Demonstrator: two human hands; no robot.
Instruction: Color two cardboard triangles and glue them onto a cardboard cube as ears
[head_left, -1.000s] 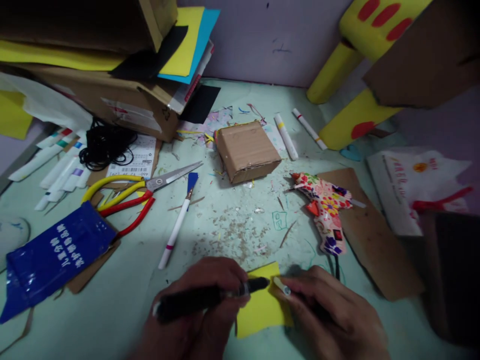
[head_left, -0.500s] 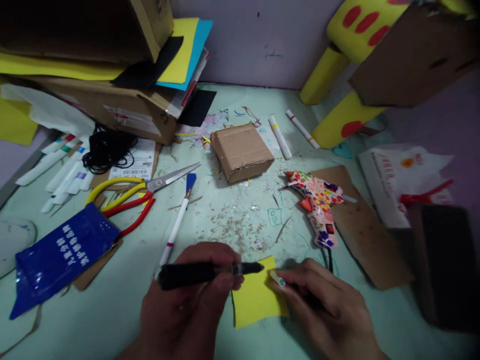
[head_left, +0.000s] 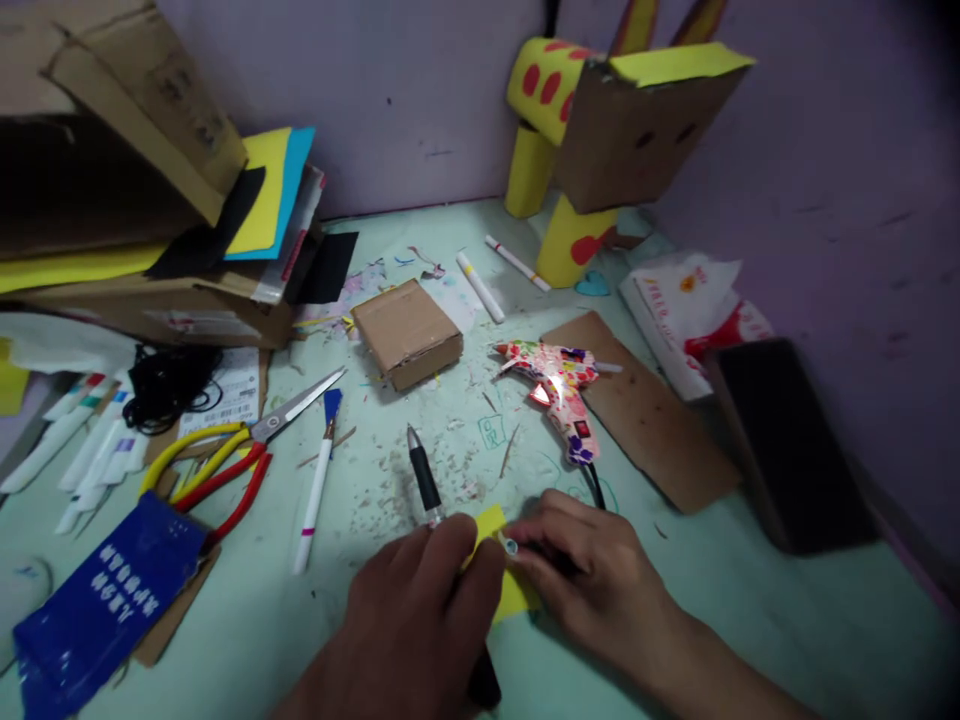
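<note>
My left hand (head_left: pixel 420 600) is closed over a pen (head_left: pixel 425 480) with a black grip. The pen's tip points away from me past the knuckles, and its black rear end shows below the fingers. The left fingertips reach the edge of a small yellow paper piece (head_left: pixel 517 597). Between thumb and forefinger, my right hand (head_left: pixel 592 565) pinches a small pale tube (head_left: pixel 511 546), its round end facing me, just above the paper. My left thumb and most of the pen's barrel are hidden.
Beyond the hands are a small cardboard box (head_left: pixel 409 335), a flowered glue gun (head_left: pixel 559 385) and a cardboard strip (head_left: pixel 660 420). Scissors (head_left: pixel 255 440), a white brush (head_left: pixel 316 500) and a blue packet (head_left: pixel 112 600) lie left. A yellow cardboard animal (head_left: pixel 615 140) stands at the back right.
My left hand has turned the pen from pointing right to pointing away, and its fingers have come closer to the tube. The right hand keeps its pinch. The view has shifted right.
</note>
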